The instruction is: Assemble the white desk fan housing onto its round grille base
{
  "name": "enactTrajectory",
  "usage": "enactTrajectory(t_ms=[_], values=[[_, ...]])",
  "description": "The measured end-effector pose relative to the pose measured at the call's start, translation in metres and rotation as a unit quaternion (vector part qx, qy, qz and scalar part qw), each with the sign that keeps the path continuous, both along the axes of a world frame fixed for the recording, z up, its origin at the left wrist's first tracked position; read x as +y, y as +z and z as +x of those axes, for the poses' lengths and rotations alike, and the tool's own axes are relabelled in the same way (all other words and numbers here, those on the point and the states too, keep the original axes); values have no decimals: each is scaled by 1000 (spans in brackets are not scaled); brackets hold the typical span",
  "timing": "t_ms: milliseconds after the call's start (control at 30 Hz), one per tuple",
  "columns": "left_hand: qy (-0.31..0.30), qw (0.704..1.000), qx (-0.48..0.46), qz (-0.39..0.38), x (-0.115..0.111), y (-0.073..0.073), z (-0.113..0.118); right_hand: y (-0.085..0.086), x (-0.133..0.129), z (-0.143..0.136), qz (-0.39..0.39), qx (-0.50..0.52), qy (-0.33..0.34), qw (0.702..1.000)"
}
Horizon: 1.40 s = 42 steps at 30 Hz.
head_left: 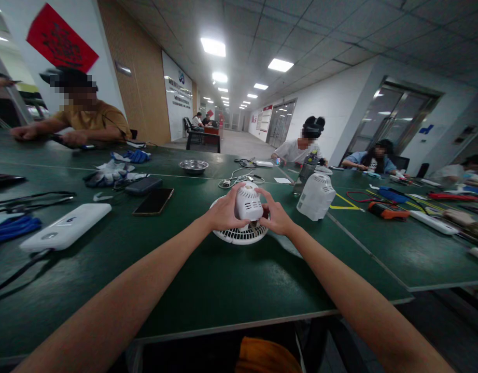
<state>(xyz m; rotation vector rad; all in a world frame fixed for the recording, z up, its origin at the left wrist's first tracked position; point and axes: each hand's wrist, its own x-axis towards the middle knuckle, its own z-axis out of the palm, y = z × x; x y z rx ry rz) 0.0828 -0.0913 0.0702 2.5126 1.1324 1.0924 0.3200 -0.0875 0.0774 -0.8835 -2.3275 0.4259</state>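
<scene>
A small white electric fan lies face down on the green table (177, 290), its round slatted grille (241, 238) against the top. Above the grille sits the fan's white vented motor housing (250, 204), with slots in its back. My left hand (225, 211) grips the housing from the left, thumb low and fingers over the upper side. From the right, my right hand (277, 216) curls its fingers and thumb round the same housing. The gap between housing and grille is partly hidden by my hands. A white fan base (317, 197) stands to the right, apart from my hands.
Left lie a phone (153, 201), a white power bank (67, 227), a dark case (144, 186) and gloves (110, 172). A metal bowl (193, 166) and a white cable (233, 181) lie beyond. A bottle (304, 173) stands behind the base; an orange multimeter (387, 210) lies right. Several people sit around.
</scene>
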Motion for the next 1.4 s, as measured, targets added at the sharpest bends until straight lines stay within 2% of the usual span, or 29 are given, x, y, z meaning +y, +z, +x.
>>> enactTrajectory(t_ms=[200, 300, 433, 567, 767, 1033, 1267, 1400], values=[[-37, 999, -6, -19, 0, 0, -10, 2, -1, 0, 5, -5, 5, 1000], [-39, 999, -11, -23, 5, -4, -13, 0, -1, 1, 0, -9, 7, 1000], [-24, 999, -15, -20, 13, -15, -14, -5, 3, 2, 17, 1, 4, 1000], [12, 999, -27, -23, 16, -19, -14, -9, 7, -1, 36, 16, -30, 999], [40, 997, -55, -21, 16, -21, -14, -9, 8, -1, 52, 33, -41, 997], [61, 998, -3, 17, 19, -23, -19, -11, 15, 3, 55, 39, -44, 997], [78, 997, -4, 18, 21, -23, -18, -11, 14, 0, 66, 53, -49, 995], [87, 996, -10, 24, 19, -20, -18, -14, 20, 2, 72, 57, -77, 993]])
